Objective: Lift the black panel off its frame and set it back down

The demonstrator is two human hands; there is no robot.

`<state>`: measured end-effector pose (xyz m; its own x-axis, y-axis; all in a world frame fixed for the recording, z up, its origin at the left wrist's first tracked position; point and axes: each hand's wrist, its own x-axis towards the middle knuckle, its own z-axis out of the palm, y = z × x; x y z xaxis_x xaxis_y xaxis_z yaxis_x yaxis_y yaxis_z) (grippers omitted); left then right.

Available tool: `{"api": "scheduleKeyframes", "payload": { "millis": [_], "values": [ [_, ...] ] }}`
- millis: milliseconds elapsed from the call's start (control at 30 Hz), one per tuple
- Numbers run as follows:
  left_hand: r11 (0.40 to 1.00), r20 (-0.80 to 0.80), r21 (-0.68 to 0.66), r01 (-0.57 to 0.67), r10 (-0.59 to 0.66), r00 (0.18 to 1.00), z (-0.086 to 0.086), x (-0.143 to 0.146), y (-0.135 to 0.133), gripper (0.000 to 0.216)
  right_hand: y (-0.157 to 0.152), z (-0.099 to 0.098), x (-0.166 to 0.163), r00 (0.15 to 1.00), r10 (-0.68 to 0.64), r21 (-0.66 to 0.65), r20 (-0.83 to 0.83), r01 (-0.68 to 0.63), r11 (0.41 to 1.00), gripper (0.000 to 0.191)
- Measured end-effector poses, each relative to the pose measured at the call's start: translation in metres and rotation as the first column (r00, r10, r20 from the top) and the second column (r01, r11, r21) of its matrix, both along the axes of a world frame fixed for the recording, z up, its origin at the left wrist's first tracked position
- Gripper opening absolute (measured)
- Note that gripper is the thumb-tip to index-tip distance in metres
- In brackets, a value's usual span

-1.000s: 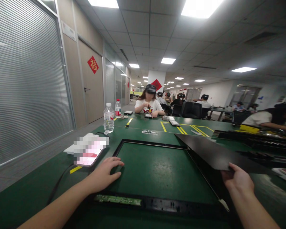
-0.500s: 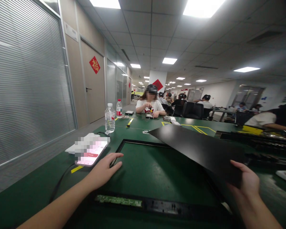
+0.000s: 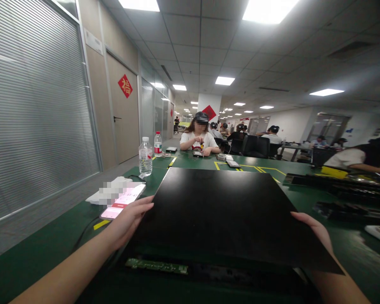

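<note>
A thin, glossy black rectangular panel (image 3: 221,211) lies between my two hands, above a black frame (image 3: 215,276). My left hand (image 3: 129,221) is at the panel's left edge, fingers closed against it. At the right edge, my right hand (image 3: 315,232) grips the panel, thumb near the top surface and the other fingers hidden beneath. The panel covers most of the frame. Along the frame's near side, a narrow green circuit board (image 3: 156,266) shows.
A phone (image 3: 123,200) and a white packet (image 3: 109,190) lie left on the green table (image 3: 44,253). Beyond them stand two bottles, the nearer a clear water bottle (image 3: 145,156). A person (image 3: 199,137) sits opposite. Black strips (image 3: 345,190) lie at right.
The panel has swung left and levelled out, now covering the frame's opening. My left hand has gone from the frame to the panel's left edge; my right hand has shifted slightly left.
</note>
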<state>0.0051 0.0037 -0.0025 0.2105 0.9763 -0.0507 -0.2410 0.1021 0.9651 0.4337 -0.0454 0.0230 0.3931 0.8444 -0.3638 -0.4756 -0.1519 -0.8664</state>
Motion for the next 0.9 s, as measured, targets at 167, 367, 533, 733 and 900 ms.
{"api": "scheduleKeyframes", "payload": {
  "millis": [167, 367, 533, 733, 900],
  "values": [
    [0.996, -0.050, 0.056, -0.073, 0.076, 0.996, 0.006, -0.008, 0.001, 0.050, 0.004, -0.001, -0.006, 0.986, 0.125, -0.081, -0.114, -0.134, 0.988, 0.029],
    [0.979, -0.066, 0.132, -0.156, 0.166, 0.984, 0.010, -0.014, 0.002, 0.046, 0.004, -0.010, -0.014, 0.896, 0.442, -0.014, -0.042, -0.443, 0.896, 0.041],
    [0.970, -0.059, 0.129, -0.205, 0.213, 0.975, 0.016, -0.016, 0.004, 0.043, 0.008, -0.021, -0.010, 0.847, 0.515, -0.060, 0.132, -0.512, 0.857, 0.035],
    [0.951, -0.017, 0.143, -0.275, 0.280, 0.960, 0.013, -0.020, 0.007, 0.040, 0.020, -0.031, 0.001, 0.879, 0.321, -0.051, 0.353, -0.325, 0.944, 0.041],
    [0.937, -0.071, 0.093, -0.338, 0.345, 0.936, 0.011, -0.014, 0.006, 0.035, 0.022, -0.030, 0.000, 0.862, 0.227, -0.129, 0.454, -0.188, 0.974, 0.044]
  ]
}}
